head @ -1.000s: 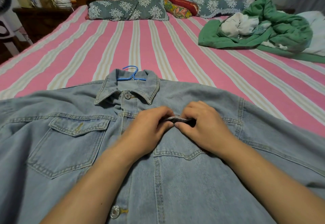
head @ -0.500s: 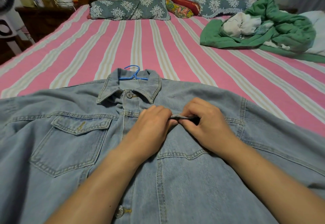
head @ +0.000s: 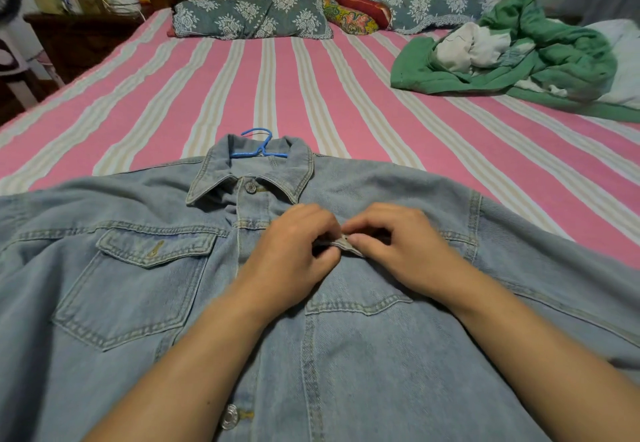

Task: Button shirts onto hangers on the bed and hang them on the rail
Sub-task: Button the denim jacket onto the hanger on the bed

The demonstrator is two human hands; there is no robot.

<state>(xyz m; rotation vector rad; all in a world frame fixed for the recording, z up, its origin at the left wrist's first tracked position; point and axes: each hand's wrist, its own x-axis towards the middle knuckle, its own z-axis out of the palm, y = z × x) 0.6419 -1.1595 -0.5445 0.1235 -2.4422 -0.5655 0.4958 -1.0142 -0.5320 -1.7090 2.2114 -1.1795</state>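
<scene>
Light-blue denim shirt (head: 145, 303) flat on pink striped bed (head: 311, 95) for backing; left hand (head: 294, 254) and right hand (head: 398, 247) pinching pocket flap (head: 341, 244) (button hidden), blue hanger (head: 259, 147) already in collar.

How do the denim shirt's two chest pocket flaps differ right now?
The left pocket flap lies flat and untouched, its buttonhole showing; the right pocket flap is pinched between the left hand and right hand. The left flap is fully visible; the right is mostly hidden by fingers. Both belong to the denim shirt.
</scene>
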